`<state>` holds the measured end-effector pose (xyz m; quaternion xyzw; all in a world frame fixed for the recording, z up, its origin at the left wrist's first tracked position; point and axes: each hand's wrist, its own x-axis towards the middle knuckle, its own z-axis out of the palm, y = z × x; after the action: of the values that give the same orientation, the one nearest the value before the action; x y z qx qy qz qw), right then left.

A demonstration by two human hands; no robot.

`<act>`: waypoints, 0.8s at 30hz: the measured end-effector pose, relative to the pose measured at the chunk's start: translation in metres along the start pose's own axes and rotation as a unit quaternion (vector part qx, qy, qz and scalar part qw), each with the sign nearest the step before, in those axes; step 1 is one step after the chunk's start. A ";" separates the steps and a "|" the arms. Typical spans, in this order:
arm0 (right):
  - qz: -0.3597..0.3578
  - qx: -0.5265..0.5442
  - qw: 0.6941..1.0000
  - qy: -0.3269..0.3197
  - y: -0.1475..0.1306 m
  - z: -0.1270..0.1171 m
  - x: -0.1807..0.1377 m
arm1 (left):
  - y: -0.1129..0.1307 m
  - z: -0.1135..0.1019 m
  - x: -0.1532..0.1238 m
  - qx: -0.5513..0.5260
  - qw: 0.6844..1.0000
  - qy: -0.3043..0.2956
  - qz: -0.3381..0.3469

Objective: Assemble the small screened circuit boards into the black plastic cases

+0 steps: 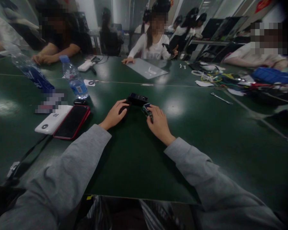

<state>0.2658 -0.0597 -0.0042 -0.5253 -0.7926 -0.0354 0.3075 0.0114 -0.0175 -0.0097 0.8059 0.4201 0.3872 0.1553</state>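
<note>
A small black box (138, 99) lies on the dark green table (134, 159) in front of me. My left hand (115, 114) rests beside its left end, fingers curled over a dark part that I cannot make out. My right hand (158, 123) is closed on a small blue-green circuit board (147, 109) just right of the box. Both my arms are in grey sleeves.
At the left lie a red-cased phone (72, 122), a white power bank (53, 119) and two water bottles (74, 78). Cables and tools (220, 78) clutter the far right. A grey mat (147, 68) lies further back. Several people sit around the table.
</note>
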 end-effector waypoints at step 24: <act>-0.029 0.014 0.999 -0.040 -0.002 0.000 0.000 | 0.001 -0.001 0.000 0.006 1.000 -0.008 -0.011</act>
<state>0.2639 -0.0608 -0.0032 -0.4989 -0.8195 -0.0124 0.2818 0.0114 -0.0181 -0.0081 0.8053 0.4302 0.3761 0.1582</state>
